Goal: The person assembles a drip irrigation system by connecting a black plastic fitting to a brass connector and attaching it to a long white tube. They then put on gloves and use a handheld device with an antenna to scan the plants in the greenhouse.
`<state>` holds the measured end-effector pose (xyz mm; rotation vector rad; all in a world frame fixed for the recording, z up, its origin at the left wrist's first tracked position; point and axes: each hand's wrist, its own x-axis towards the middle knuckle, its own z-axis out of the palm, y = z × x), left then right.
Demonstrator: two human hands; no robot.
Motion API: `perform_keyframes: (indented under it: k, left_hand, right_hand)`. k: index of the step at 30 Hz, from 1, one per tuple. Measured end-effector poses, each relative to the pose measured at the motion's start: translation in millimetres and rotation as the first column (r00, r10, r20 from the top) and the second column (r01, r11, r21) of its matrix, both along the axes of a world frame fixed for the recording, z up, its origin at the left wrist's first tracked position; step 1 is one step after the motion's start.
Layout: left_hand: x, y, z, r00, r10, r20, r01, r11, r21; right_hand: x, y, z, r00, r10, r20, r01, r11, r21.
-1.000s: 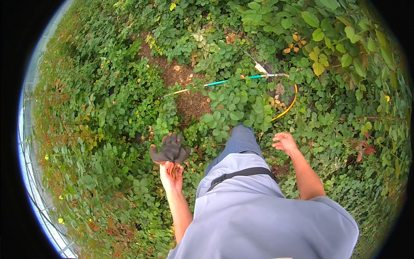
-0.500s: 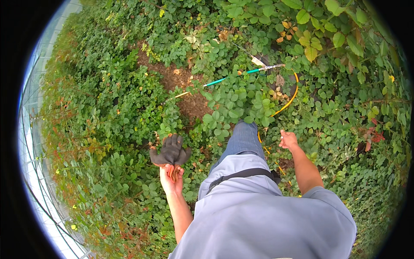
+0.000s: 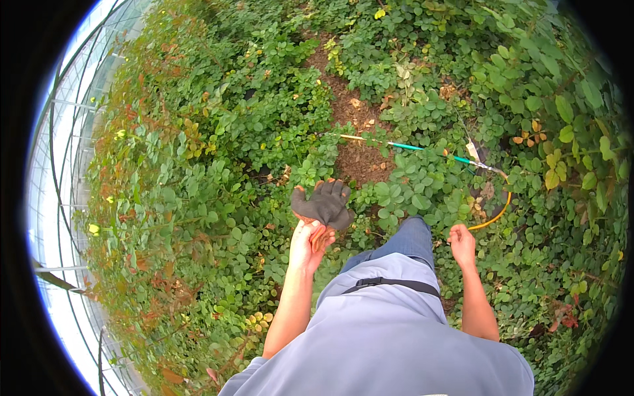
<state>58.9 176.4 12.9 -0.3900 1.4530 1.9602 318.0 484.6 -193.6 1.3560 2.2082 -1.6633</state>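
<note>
My left hand [image 3: 304, 247] is closed round the orange cuff of a work glove [image 3: 323, 204]. The glove's dark grey palm and fingers hang out beyond my fingertips, with orange showing at some tips; whether a second glove is bunched with it I cannot tell. My right hand [image 3: 461, 245] is held in front of me on the right with its fingers curled. The inside of that hand is hidden, and nothing sticks out of it. Just beyond it, a yellow hose [image 3: 499, 216] curves through the leaves to a thin turquoise and yellow wand [image 3: 405, 146] lying across the plants.
Dense leafy bushes [image 3: 198, 171] surround me on all sides. A strip of brown soil [image 3: 360, 165] with dry leaves runs ahead. A pale tag [image 3: 472, 151] lies by the wand's metal fitting. At the far left stands a translucent wall [image 3: 63, 198] with dark curved lines.
The view has swung left, so the plants, wand and hose sit further right and lower. My right hand has come in closer to my leg. The glove stays in my left hand.
</note>
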Motion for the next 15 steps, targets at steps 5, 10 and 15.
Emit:
perform_keyframes:
  k: [5,10,15]
  left_hand:
    - [16,15,-5,0.998,0.03,0.058,-0.041,0.979,0.198]
    - [30,36,-3,0.982,0.191,0.008,-0.173,0.87,0.462]
    - [33,10,-2,0.995,0.097,-0.028,-0.077,0.908,0.411]
  right_hand:
    - [-144,-72,217,0.766,0.339,-0.546,-0.427,0.904,-0.037]
    - [-188,-124,241,0.539,0.76,-0.363,-0.581,0.647,0.493]
    - [-206,-133,230,0.537,0.691,-0.485,-0.489,0.723,0.488]
